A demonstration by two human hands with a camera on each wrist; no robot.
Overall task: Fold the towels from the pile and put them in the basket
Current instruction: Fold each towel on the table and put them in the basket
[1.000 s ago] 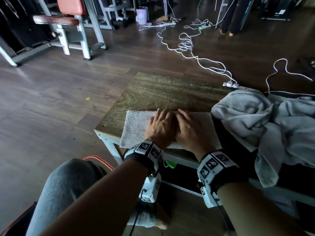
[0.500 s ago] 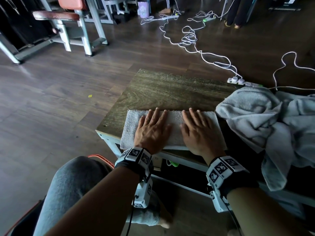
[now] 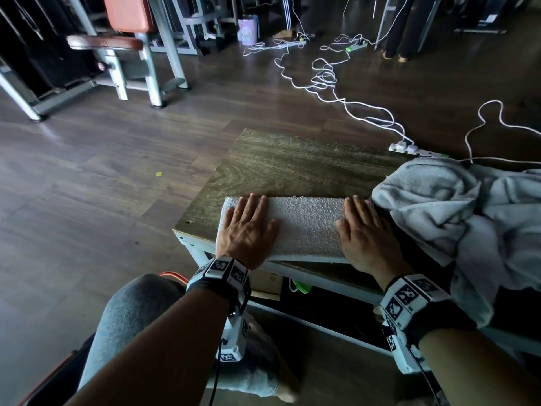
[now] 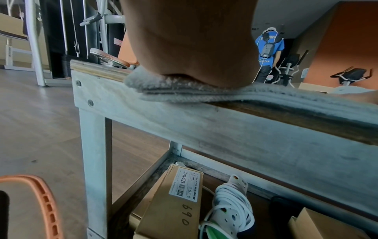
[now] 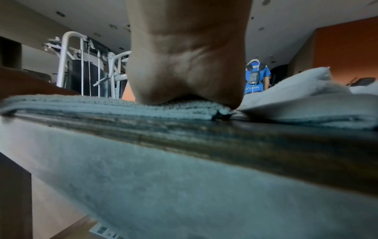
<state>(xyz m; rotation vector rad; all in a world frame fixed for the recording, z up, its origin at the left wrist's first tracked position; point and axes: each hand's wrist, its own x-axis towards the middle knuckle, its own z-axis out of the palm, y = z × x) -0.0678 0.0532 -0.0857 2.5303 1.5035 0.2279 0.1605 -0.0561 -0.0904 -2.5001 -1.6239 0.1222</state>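
A folded grey towel (image 3: 307,227) lies flat along the near edge of the wooden table (image 3: 292,168). My left hand (image 3: 248,221) presses flat on its left end, fingers straight. My right hand (image 3: 364,227) presses flat on its right end, beside the pile of loose grey towels (image 3: 456,212) heaped on the table's right side. In the left wrist view the towel's layered edge (image 4: 204,93) shows under my palm (image 4: 190,42); the right wrist view shows the same edge (image 5: 114,105) under my right palm (image 5: 188,53). An orange basket rim (image 4: 40,194) sits low at my left, by my knee.
White cables and power strips (image 3: 404,146) trail over the floor beyond the table. Gym machines (image 3: 137,54) stand at the back left. A shelf under the table holds a cardboard box (image 4: 174,202) and a coiled extension lead (image 4: 229,205). A person in blue (image 4: 267,53) stands far off.
My two hands have slid apart, from side by side at the towel's middle out to its left and right ends, pressing it flat. The towel stays in place.
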